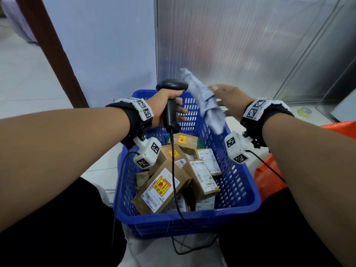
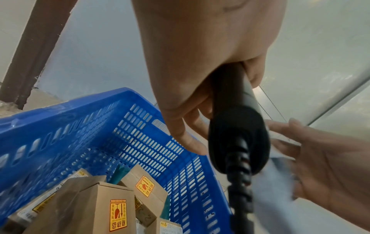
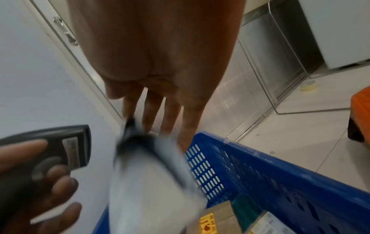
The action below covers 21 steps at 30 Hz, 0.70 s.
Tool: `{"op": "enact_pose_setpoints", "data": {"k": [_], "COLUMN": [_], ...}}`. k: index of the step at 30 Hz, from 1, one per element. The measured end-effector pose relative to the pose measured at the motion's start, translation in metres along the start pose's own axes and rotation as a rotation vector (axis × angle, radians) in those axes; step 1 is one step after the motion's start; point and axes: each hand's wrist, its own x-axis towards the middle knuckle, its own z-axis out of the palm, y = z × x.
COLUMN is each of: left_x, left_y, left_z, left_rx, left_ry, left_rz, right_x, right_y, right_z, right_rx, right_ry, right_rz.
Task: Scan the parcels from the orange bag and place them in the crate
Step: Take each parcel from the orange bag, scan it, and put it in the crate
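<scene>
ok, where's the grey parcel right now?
In the head view the grey parcel hangs blurred over the blue crate's far right corner, under the right hand, just right of the scanner that the left hand grips.

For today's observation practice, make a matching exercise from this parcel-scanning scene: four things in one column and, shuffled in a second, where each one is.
Things:
1. barcode scanner
2. grey soft parcel
3. cardboard boxes
4. orange bag

Places:
A. lying inside the blue crate
B. on the floor to the right of the crate
C. gripped in the left hand
D. at the right hand, above the crate

Pairs: 1-C, 2-D, 3-A, 4-B
</scene>
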Motion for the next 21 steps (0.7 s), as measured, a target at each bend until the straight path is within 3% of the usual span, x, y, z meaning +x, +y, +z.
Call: {"op": "enact_pose_setpoints", "data": {"k": [2,3,4,7,11,16,21], "left_x": [0.002,0.004,0.006,0.012,0.014,0.013,0.009], "left_y": [-0.002,-0.002,-0.003,0.001,0.014,0.044,0.065], "left_z": [-0.001,-0.001,0.0,0.01,0.052,0.146,0.273], "left_rx": [0.027,0.037,0.05,0.083,0.073,0.236,0.396], "left_ry": [0.028,0.047,0.067,0.132,0.123,0.086,-0.017], "left_rz": [0.019,0.02,0.017,0.013,0.015,0.071,0.162], "right_x": [-0.002,-0.003,-0.001,-0.009,-0.025,-0.046,-0.088], "right_y": [0.0,-0.003,-0.004,-0.02,-0.03,-0.029,0.029], "right_z": [0.007,0.01,0.01,0.006,-0.017,-0.105,-0.21], "right_rx": [0.013,-0.063,-0.12,0.041,0.095,0.145,0.143], "right_ry": [-0.189,-0.207,-0.172,0.009,0.059,0.161,0.219], "right_rz": [0.076,0.044,0.004,-0.001,-0.008,0.085,0.282]}}
